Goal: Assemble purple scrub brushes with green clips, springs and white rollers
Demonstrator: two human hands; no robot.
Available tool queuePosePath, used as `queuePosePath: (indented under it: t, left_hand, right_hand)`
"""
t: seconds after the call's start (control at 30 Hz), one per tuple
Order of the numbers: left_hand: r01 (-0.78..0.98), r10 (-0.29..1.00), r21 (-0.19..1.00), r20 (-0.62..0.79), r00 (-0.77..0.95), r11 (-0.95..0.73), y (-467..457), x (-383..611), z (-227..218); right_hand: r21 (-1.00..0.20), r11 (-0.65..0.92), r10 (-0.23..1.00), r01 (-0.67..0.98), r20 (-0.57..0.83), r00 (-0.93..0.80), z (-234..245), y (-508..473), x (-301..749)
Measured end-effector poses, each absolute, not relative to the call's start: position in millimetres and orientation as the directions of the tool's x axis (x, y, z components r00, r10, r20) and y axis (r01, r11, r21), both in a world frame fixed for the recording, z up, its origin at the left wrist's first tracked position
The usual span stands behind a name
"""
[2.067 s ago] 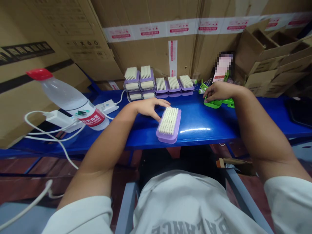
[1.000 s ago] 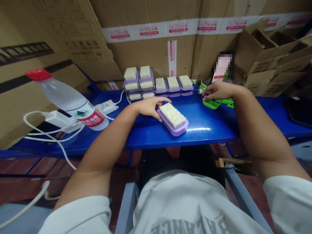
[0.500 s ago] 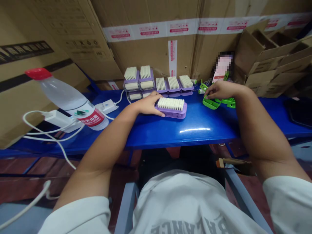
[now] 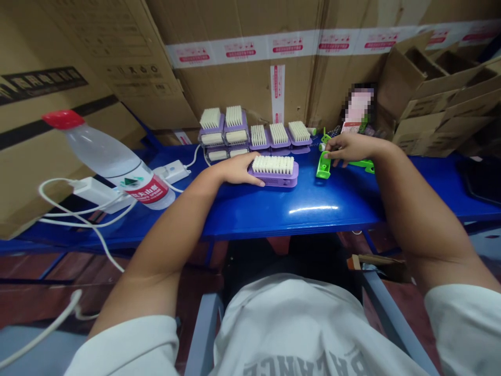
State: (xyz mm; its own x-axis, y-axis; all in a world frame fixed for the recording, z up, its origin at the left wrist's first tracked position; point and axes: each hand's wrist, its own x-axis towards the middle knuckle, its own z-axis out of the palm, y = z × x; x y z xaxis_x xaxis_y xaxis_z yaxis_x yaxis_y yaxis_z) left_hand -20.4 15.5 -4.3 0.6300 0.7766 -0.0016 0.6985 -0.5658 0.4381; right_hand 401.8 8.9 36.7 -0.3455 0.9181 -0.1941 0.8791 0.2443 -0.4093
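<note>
My left hand (image 4: 243, 169) grips the left end of a purple brush (image 4: 278, 180), which rests on the blue table with its cream bristles up. Its thumb lies along the near side; the other fingertips are partly hidden behind the brush. Over to the right, my right hand (image 4: 346, 148) pinches a green plastic piece (image 4: 323, 166), a hollow shell now tilted on end just above or on the table; I cannot tell which. Another green plastic part (image 4: 364, 165) lies under and behind that hand. Behind the brush stand several similar purple brushes (image 4: 278, 134) in a row.
A water bottle (image 4: 117, 162) with a red cap leans at the left beside white adapters (image 4: 96, 193) and cables. Cardboard boxes (image 4: 242, 78) wall the back of the blue table (image 4: 266, 219). Folded cartons (image 4: 426, 109) stand at the back right, near a blurred phone-like object (image 4: 357, 107).
My right hand has shifted slightly left and turned the green piece from lying flat to standing on end. The brush under my left hand has moved very slightly left.
</note>
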Motion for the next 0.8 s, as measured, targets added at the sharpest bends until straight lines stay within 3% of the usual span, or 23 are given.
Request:
queuePosePath:
  t: [0.1, 0.43, 0.8]
  left_hand:
    - [0.687, 0.764, 0.436, 0.005, 0.645, -0.582, 16.5, -21.4, -4.5]
    - [0.67, 0.755, 0.442, 0.025, 0.656, -0.596, 18.7, -22.8, -6.1]
    - [0.687, 0.766, 0.439, 0.005, 0.643, -0.579, 16.4, -21.6, -4.0]
  right_hand:
    - [-0.464, 0.214, 0.912, 0.86, -0.22, -0.345, 36.6, 5.2, 396.8]
    - [-0.446, 0.305, 0.889, 0.841, -0.183, -0.419, 35.8, 3.4, 389.2]
    - [-0.471, 0.301, 0.876, 0.829, -0.207, -0.436, 39.8, -1.9, 384.6]
